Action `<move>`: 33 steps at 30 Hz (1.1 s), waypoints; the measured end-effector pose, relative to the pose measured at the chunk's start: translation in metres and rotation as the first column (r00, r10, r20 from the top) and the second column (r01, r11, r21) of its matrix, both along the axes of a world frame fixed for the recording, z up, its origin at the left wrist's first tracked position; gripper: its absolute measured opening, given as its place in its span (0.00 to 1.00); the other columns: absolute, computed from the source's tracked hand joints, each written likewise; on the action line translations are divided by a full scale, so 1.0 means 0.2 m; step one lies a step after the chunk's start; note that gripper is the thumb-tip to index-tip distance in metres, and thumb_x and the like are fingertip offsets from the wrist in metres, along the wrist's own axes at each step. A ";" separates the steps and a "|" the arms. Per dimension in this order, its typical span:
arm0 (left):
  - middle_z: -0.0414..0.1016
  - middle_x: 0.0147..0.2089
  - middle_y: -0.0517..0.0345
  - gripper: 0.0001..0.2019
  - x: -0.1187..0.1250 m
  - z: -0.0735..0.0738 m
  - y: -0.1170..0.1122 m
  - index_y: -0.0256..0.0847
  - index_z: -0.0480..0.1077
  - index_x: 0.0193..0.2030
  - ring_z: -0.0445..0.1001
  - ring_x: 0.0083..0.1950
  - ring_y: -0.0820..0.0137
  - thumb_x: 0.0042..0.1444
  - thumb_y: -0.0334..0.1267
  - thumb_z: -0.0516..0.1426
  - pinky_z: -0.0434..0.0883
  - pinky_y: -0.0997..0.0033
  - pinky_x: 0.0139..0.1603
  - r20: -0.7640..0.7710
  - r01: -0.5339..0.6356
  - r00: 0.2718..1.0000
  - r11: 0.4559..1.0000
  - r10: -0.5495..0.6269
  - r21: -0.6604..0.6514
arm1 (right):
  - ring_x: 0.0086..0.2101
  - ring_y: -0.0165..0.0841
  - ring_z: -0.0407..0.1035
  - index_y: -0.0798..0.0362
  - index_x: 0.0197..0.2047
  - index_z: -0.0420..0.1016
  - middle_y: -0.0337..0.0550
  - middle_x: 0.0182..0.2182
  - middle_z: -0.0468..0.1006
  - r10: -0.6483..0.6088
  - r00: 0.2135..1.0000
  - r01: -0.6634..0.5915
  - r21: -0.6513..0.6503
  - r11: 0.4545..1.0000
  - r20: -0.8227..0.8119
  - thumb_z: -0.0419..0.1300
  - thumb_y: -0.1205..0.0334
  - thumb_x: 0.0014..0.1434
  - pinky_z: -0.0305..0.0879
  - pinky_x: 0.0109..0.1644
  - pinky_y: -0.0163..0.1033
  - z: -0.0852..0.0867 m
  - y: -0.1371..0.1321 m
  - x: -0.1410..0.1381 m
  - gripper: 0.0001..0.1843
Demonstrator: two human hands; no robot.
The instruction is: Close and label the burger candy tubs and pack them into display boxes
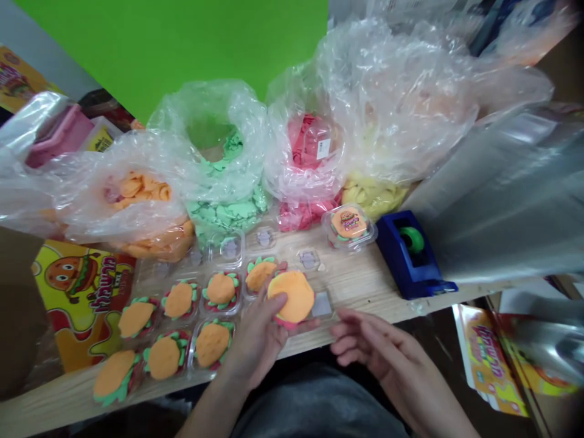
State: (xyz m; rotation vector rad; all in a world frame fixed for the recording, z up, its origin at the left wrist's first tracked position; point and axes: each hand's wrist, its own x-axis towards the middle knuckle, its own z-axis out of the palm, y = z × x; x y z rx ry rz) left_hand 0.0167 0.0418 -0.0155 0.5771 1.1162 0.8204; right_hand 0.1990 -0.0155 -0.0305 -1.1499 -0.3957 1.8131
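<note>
My left hand point(260, 331) is closed round a toy burger point(292, 296) with an orange top and red and green layers beneath. It holds the burger just above the wooden table point(365, 286), over a clear plastic tray. My right hand point(369, 344) hovers beside it, fingers loosely spread and holding nothing. Several finished burgers in clear trays point(182, 328) lie in rows left of my left hand. One closed, labelled pack point(349, 226) stands farther back.
Plastic bags of orange point(137, 194), green point(223, 194), red point(305, 158) and yellow point(371, 194) pieces line the back. A blue tape dispenser point(410, 255) sits at the right. A burger-printed card point(82, 292) lies at the left. Empty clear trays point(230, 248) lie mid-table.
</note>
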 end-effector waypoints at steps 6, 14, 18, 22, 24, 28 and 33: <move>0.53 0.67 0.57 0.34 0.02 -0.11 -0.13 0.57 0.49 0.64 0.50 0.67 0.58 0.54 0.24 0.53 0.51 0.47 0.64 -0.777 0.748 0.613 0.425 -0.145 0.510 | 0.41 0.33 0.72 0.55 0.46 0.75 0.48 0.40 0.77 0.123 0.920 -0.130 0.006 0.991 -0.372 0.50 0.58 0.64 0.66 0.47 0.42 0.02 0.07 -0.05 0.16; 0.43 0.70 0.53 0.32 0.00 -0.03 -0.13 0.49 0.40 0.66 0.45 0.69 0.63 0.59 0.47 0.51 0.52 0.58 0.65 -0.467 0.465 0.831 0.836 -0.301 0.290 | 0.40 0.30 0.73 0.53 0.49 0.71 0.45 0.41 0.77 0.052 0.889 -0.082 -0.046 0.996 -0.455 0.54 0.67 0.62 0.67 0.47 0.38 -0.06 0.08 -0.05 0.13; 0.64 0.60 0.51 0.23 0.02 0.01 -0.06 0.41 0.55 0.60 0.63 0.60 0.65 0.58 0.41 0.53 0.65 0.67 0.57 -0.343 0.415 0.862 0.908 -0.373 0.055 | 0.40 0.32 0.73 0.55 0.50 0.70 0.47 0.42 0.77 0.144 0.924 -0.171 -0.047 0.984 -0.355 0.55 0.62 0.61 0.68 0.46 0.40 -0.05 0.11 -0.03 0.14; 0.68 0.56 0.55 0.20 0.05 -0.03 -0.01 0.42 0.59 0.57 0.68 0.54 0.68 0.57 0.38 0.54 0.66 0.71 0.53 -0.392 0.420 0.848 0.903 -0.356 0.088 | 0.46 0.34 0.69 0.53 0.55 0.65 0.48 0.51 0.71 0.244 0.957 -0.242 -0.035 0.970 0.158 0.59 0.56 0.56 0.68 0.47 0.40 -0.05 0.14 0.00 0.24; 0.68 0.55 0.54 0.20 0.06 -0.06 0.00 0.41 0.59 0.57 0.67 0.54 0.68 0.57 0.37 0.53 0.66 0.71 0.52 -0.443 0.436 0.825 0.894 -0.351 0.105 | 0.46 0.35 0.69 0.56 0.56 0.62 0.51 0.52 0.69 0.253 0.882 -0.269 -0.016 0.963 0.397 0.58 0.55 0.56 0.66 0.49 0.42 -0.06 0.14 0.02 0.26; 0.65 0.58 0.52 0.20 0.07 -0.08 0.00 0.39 0.58 0.57 0.66 0.56 0.67 0.57 0.36 0.51 0.64 0.68 0.54 -0.570 0.478 0.749 0.872 -0.339 0.109 | 0.46 0.37 0.69 0.55 0.56 0.63 0.50 0.48 0.73 0.238 0.735 -0.369 0.080 0.926 0.635 0.53 0.58 0.60 0.64 0.52 0.46 -0.09 0.12 0.01 0.22; 0.62 0.61 0.54 0.21 0.07 -0.10 0.01 0.40 0.56 0.60 0.63 0.58 0.67 0.58 0.36 0.50 0.60 0.66 0.59 -0.665 0.551 0.672 0.820 -0.326 0.155 | 0.46 0.36 0.67 0.52 0.54 0.66 0.48 0.45 0.71 0.115 0.546 -0.476 0.194 0.858 0.830 0.50 0.67 0.61 0.64 0.51 0.44 -0.09 0.12 -0.02 0.18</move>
